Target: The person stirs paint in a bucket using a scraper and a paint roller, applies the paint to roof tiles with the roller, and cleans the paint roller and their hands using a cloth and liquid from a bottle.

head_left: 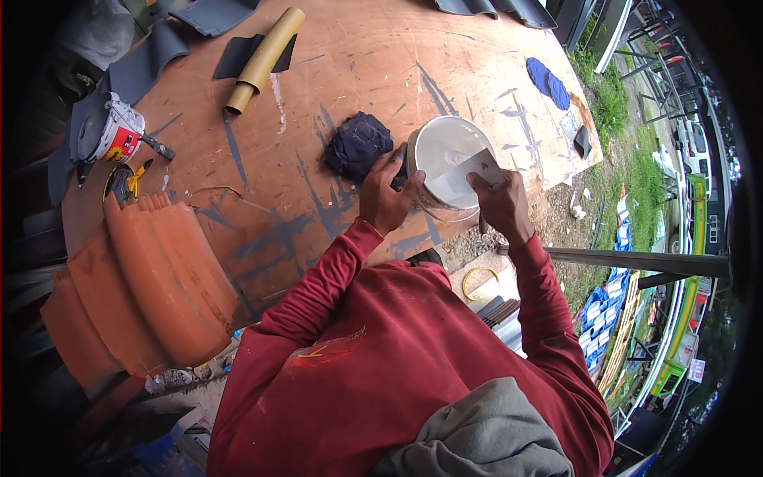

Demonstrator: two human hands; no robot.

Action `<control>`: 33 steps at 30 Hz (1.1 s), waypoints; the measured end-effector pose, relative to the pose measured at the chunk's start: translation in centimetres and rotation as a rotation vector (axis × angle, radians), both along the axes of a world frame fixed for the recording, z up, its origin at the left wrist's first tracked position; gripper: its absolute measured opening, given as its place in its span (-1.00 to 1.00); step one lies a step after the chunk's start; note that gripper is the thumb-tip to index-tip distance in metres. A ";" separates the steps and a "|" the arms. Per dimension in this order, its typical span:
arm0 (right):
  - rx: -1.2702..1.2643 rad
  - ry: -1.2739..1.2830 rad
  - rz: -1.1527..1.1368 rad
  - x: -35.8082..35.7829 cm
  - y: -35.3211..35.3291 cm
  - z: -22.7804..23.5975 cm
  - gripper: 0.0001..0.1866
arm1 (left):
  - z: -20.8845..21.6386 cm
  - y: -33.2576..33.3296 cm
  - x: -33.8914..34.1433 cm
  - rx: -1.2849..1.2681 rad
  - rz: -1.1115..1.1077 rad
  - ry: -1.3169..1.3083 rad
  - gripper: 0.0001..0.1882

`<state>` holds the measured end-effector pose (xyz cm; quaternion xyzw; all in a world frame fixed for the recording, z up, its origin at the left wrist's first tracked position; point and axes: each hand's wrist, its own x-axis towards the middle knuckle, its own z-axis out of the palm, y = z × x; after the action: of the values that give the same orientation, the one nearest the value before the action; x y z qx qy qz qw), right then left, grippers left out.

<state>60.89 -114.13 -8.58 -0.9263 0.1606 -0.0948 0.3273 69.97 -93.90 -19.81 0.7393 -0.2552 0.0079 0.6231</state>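
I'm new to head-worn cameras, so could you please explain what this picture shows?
There is no machine here, just a person's two bare hands. The picture comes from a wide fisheye camera worn on the head, looking down, so straight edges bend near its rim. The left hand touches the side of a round white tub; the right hand holds a flat pale plate over it. On the wooden table lie a bundled dark cloth and a brown tube. Orange tile-like pieces are at the left.

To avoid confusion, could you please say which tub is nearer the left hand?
The whitish tub beside the left hand; the other tub, bearing red and yellow, sits far left.
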 end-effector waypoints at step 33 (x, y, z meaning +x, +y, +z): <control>-0.354 -0.126 0.668 3.4 -4.3 -0.3 -0.87 | -0.4 -0.4 0.0 -0.019 0.027 -0.059 -0.24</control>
<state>64.25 -118.47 -8.83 -0.9622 -0.1896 -0.0661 0.1843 69.96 -94.32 -20.16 0.7363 -0.2632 0.0404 0.6221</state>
